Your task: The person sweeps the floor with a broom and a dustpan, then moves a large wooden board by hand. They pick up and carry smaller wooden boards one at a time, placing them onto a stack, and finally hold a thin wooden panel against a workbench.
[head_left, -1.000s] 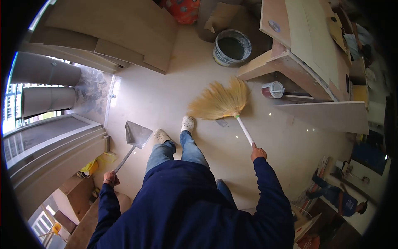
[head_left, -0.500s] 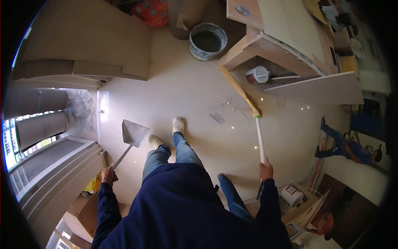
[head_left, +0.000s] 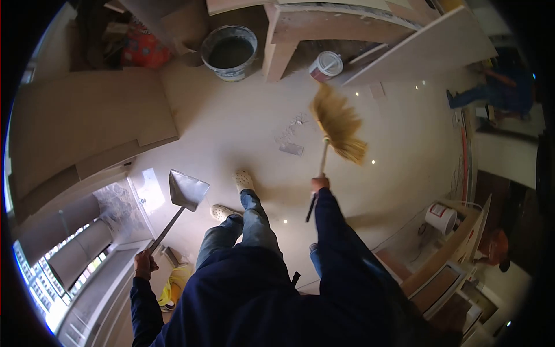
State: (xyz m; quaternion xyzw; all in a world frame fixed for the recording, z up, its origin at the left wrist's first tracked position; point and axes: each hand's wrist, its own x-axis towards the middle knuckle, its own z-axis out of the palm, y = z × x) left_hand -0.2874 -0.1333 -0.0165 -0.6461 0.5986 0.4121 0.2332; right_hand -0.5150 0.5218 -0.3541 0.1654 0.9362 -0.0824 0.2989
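Note:
My right hand (head_left: pixel 319 184) grips the white handle of a straw broom (head_left: pixel 338 124), whose bristles are lifted above the pale floor. My left hand (head_left: pixel 144 263) holds the long handle of a metal dustpan (head_left: pixel 186 190), its scoop close to the floor left of my white shoes. A small patch of debris (head_left: pixel 291 141) lies on the floor ahead, between the dustpan and the broom head.
A grey bucket (head_left: pixel 229 46) and a white can (head_left: pixel 325 65) stand by a wooden bench (head_left: pixel 283 34) at the top. Large boards (head_left: pixel 87 121) lie at left. Another white tub (head_left: pixel 442 218) sits at right, and a person in blue (head_left: pixel 497 87) is at the far right.
My view has swung left. The broom came out from under the bench and is raised off the floor, its bristles spread. The dustpan has stayed in my left hand.

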